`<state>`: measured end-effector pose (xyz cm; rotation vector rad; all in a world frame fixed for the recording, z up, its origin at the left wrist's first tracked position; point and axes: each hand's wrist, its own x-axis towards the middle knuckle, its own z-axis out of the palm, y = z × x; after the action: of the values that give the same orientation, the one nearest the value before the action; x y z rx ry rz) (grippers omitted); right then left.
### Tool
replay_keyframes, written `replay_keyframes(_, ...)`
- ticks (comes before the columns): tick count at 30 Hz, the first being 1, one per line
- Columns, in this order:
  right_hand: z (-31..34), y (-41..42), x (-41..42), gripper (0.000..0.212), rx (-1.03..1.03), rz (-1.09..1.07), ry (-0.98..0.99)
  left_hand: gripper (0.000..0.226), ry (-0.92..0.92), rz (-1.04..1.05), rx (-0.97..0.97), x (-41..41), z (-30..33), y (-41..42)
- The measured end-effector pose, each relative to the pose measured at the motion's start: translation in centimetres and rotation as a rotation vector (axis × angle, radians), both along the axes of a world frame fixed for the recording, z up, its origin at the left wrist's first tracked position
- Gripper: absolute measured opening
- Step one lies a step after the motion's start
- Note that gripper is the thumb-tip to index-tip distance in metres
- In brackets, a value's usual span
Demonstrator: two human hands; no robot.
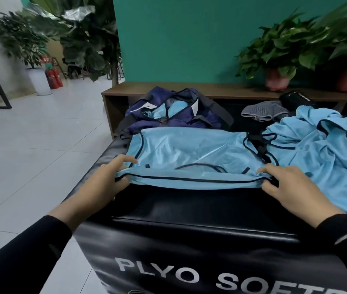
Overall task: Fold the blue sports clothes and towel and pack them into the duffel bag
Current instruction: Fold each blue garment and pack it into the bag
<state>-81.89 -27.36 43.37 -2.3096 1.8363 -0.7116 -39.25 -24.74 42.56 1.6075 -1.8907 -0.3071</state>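
1. On top of the black padded plyo box (189, 211), a light blue sports shirt (189, 149) lies spread flat, its dark-trimmed near edge turned over towards me.
2. My left hand (104, 183) has its grip closed on the left corner of that folded edge, thumb on top and fingers curled under the fabric.
3. My right hand (291, 187) pinches the right corner of the same edge, fingers bent over the cloth and the thumb tucked against the hem.
4. Both of my arms wear black sleeves (30, 251); the right cuff carries a small pale stripe.
5. Beyond the shirt, at the far end of the box, sits the navy duffel bag (174, 115), unzipped, with light blue fabric already showing inside its opening.
6. To the right of the shirt, a crumpled heap of more light blue garments (321, 149) with dark trim rests on the box, touching the shirt's right side.
7. Behind that heap lies a grey towel (263, 112), loosely bunched, and just beside it a black bag-like object (295, 98) that I cannot identify further.
8. A low wooden bench (168, 88) runs along the teal wall (189, 39), carrying two potted plants (274, 60) in pink pots.
9. Off to the left, on the pale tiled floor (30, 134), stand taller leafy plants (79, 39) and two red fire extinguishers (54, 78).
10. White lettering on the front of the box reads "PLYO SOFT", cut off at the frame edge.
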Motion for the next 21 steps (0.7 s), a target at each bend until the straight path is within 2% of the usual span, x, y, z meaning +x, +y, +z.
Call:
replay_keyframes(5, 3.8, 1.4, -0.2, 0.024, 0.125, 0.103, -0.272, 0.044, 0.393, -0.094, 0.116, 0.8, 3.0, 1.5)
replay_keyframes(10, 4.7, -2.0, 1.1, 0.022, 0.081, 0.063, -0.36, 0.04, 0.42, 0.031, 0.175, 1.5, 3.3, -0.2)
replay_keyframes(12, 4.9, -4.1, 1.7, 0.018, 0.085, 0.013, -0.344, 0.038, 0.357, 0.099, 0.106, 1.5, 3.5, -2.0)
replay_keyframes(15, 4.9, -7.4, 2.5, 0.017, 0.095, -0.063, -0.255, 0.035, 0.136, 0.184, -0.006, 0.6, 4.1, -5.6)
replay_keyframes(21, 2.7, -12.3, 4.0, 0.005, 0.137, -0.174, -0.024, 0.031, -0.125, 0.287, -0.08, -0.3, 3.2, -11.3)
